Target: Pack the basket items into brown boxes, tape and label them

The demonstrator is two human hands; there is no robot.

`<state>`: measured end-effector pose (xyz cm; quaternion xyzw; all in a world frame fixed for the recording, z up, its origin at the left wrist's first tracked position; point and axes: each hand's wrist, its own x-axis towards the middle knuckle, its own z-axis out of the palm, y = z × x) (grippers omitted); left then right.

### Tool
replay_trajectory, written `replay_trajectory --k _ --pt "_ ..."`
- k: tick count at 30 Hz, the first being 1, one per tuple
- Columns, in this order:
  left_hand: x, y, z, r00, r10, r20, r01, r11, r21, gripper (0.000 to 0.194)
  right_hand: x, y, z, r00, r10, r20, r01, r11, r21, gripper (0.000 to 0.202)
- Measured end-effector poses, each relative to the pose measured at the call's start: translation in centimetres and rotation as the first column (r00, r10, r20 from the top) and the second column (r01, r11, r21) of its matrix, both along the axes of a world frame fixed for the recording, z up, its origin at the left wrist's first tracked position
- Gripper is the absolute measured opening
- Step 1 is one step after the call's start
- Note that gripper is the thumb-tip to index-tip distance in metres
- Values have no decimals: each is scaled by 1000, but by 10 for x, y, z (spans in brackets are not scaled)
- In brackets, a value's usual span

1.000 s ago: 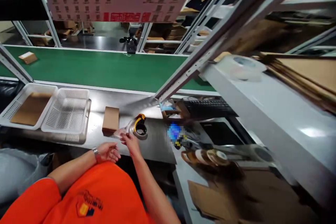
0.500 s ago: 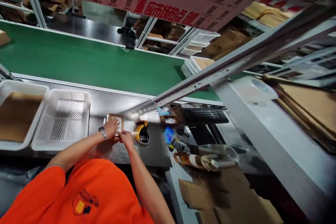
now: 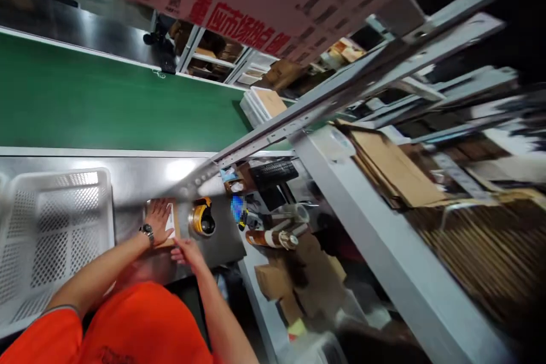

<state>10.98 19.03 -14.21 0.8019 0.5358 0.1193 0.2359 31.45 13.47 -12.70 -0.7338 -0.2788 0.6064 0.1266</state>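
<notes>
My left hand (image 3: 159,224), with a metal watch on the wrist, lies flat with spread fingers on a small cardboard box (image 3: 177,211). A white label (image 3: 170,222) shows on the box's top beside these fingers. At the box's near right corner is my right hand (image 3: 188,253), its fingers curled and drawn together. Whatever they pinch there is too small to make out. Just right of the box stands a yellow and black tape dispenser (image 3: 202,217) with a roll of tape in it; neither hand touches it.
A white perforated basket (image 3: 110,222) stands at the left. Beyond the metal bench runs a green conveyor belt (image 3: 106,108). A slanted metal post (image 3: 273,131) crosses to the right, near a keyboard (image 3: 273,172), a brown tape roll stack (image 3: 271,239) and flattened cardboard (image 3: 396,170).
The view has swung right, so the bench appears farther left. My left hand has flattened and spread on the box, and my right hand has shifted slightly toward me at its corner.
</notes>
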Motion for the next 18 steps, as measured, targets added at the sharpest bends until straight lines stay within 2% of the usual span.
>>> replay_trajectory --k 3,7,11,15,18 --pt "2 6 -5 1000 -1 0 1 999 39 90 -9 -10 -12 982 -118 -145 131 987 87 56" --pt "18 13 2 998 45 -48 -44 998 37 94 -14 -15 -28 924 -193 -330 261 949 176 77" --pt "34 9 9 987 151 -63 -149 988 38 85 -9 -20 -40 873 -223 -435 316 936 155 70" --pt "30 -12 5 994 94 -56 -95 995 -19 81 -3 -23 -51 840 -217 -498 315 942 121 60" --pt "24 -47 -1 999 2 -43 -4 999 -45 79 0 -23 -54 814 -191 -548 311 941 133 60"
